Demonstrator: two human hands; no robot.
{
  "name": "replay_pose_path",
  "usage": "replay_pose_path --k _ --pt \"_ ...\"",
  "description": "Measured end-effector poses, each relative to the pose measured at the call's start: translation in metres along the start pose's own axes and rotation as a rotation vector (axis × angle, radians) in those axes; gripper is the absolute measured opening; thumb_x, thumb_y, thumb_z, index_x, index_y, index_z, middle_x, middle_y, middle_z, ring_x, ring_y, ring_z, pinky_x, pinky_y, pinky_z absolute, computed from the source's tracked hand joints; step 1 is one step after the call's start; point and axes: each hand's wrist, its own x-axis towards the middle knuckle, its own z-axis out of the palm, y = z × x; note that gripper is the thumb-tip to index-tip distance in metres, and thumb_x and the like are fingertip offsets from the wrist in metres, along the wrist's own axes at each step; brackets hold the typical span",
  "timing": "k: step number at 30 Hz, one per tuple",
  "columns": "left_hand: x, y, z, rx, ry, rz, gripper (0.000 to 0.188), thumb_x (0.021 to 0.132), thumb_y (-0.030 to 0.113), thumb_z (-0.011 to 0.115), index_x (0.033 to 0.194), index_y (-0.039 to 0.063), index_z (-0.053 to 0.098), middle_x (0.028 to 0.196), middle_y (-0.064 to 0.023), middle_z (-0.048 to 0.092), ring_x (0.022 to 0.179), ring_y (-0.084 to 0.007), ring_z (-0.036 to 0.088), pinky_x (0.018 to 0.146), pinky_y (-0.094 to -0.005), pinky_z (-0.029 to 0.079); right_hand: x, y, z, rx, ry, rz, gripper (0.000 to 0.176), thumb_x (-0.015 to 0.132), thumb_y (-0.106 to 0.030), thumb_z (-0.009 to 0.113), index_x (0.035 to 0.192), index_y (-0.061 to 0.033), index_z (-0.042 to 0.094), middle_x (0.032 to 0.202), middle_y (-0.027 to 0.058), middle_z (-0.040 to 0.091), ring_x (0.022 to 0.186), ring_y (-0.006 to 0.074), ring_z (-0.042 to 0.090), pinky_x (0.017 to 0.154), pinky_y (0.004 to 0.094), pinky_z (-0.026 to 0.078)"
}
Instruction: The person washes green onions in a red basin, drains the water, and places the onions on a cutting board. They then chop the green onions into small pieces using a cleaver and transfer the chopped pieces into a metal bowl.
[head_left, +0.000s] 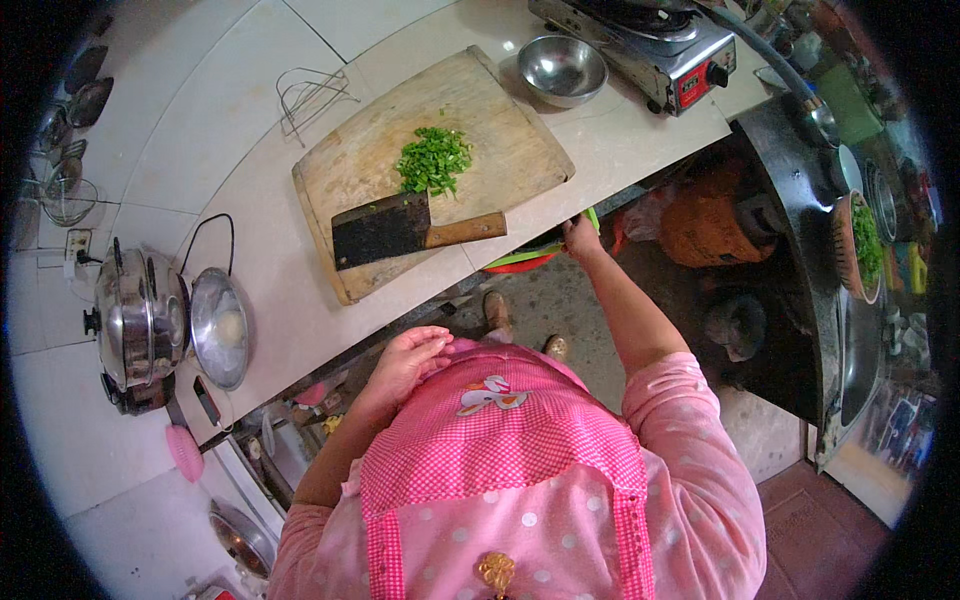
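Observation:
My left hand (409, 361) hovers empty in front of the pink checked apron (510, 420), its fingers loosely bent and slightly apart. Reaching below the counter's front edge, my right hand (582, 237) grips the rim of a green plastic container (525, 256). A red rim shows beneath that one, and the counter hides most of both. On the counter lies a wooden cutting board (517, 135). Chopped green leaves (433, 160) are heaped on it. Beside the heap rests a cleaver (386, 231) with a dark blade, its wooden handle pointing right.
A steel bowl (562, 70) stands between the board and a portable stove (675, 64). Behind the board is a wire rack (311, 101). At left are a steel pot (139, 319) and its lid-like dish (220, 330). An orange gas cylinder (701, 225) sits under the counter.

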Motion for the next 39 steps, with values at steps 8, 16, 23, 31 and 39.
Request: replay_pose_path --k 8,16,23,31,39 --pt "0.008 -0.007 0.003 0.008 0.055 0.007 0.025 0.092 0.011 0.055 0.114 0.0 0.053 0.109 -0.0104 0.057 0.096 -0.0183 0.058 0.082 -0.0314 0.05 -0.044 -0.045 -0.017 -0.022 -0.149 0.255 0.063 0.084 -0.034 0.067 0.127 0.0025 0.039 0.114 0.0203 0.057 0.101 0.0311 0.059 0.079 0.0391 0.051" --pt "0.016 0.008 0.011 0.003 0.008 0.02 0.024 0.09 0.011 0.059 0.111 0.001 0.055 0.106 -0.0092 0.059 0.093 -0.017 0.059 0.081 -0.03 0.05 -0.061 -0.038 -0.029 0.455 0.013 0.27 0.046 0.088 -0.017 0.062 0.126 0.0016 0.044 0.11 0.0154 0.06 0.062 0.0207 0.065 0.052 0.0303 0.055" --pt "0.025 0.042 0.0 0.074 0.013 0.239 0.022 0.089 0.012 0.059 0.108 0.001 0.057 0.105 -0.0089 0.06 0.094 -0.0179 0.06 0.081 -0.0305 0.051 -0.074 -0.021 -0.041 0.614 0.008 0.093 0.027 0.086 -0.015 0.062 0.108 0.0006 0.059 0.084 0.01 0.066 0.058 0.0164 0.064 0.052 0.0308 0.051" --pt "0.039 0.078 -0.044 0.031 0.369 0.548 0.015 0.09 0.006 0.055 0.104 0.001 0.058 0.103 -0.0099 0.061 0.092 -0.0199 0.061 0.077 -0.0327 0.053 -0.131 -0.153 -0.091 0.23 0.408 -0.668 0.025 0.08 0.007 0.054 0.102 -0.0036 0.056 0.103 0.0127 0.056 0.091 0.024 0.058 0.076 0.0306 0.048" --pt "0.054 0.094 -0.069 0.123 0.544 0.845 0.011 0.089 0.005 0.058 0.1 0.003 0.061 0.095 -0.005 0.063 0.085 -0.0128 0.061 0.069 -0.0252 0.052 -0.142 -0.257 -0.027 -0.686 -0.056 -1.04 0.041 0.075 -0.012 0.058 0.115 -0.0067 0.053 0.111 0.0116 0.054 0.105 0.0291 0.051 0.09 0.0402 0.04"
